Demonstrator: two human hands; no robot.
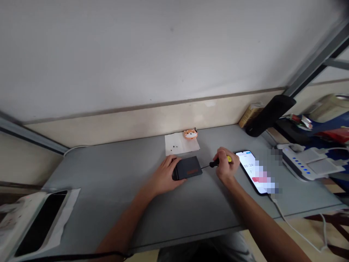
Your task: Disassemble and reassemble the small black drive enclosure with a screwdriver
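Note:
A flat dark rectangular box-like device (191, 165) lies on the grey desk (109, 182). My left hand (167, 173) is closed around its left end, thumb along the near edge and fingers over the far edge. In my right hand (227, 163) is a screwdriver (214, 163) with a black and yellow handle, gripped in a fist. Its thin shaft points left, and the tip meets the right end of the device. Just behind lies a white paper (177, 142) with several tiny dark pieces, perhaps screws, and an orange animal-faced case (190, 134).
To the right lies a lit phone (252, 171) on a white cable. Beyond it are a white power strip (302, 163), a black cylinder (269, 115) and a small box (249, 113). A dark-screened device (42, 222) rests at the left. A wall backs the desk.

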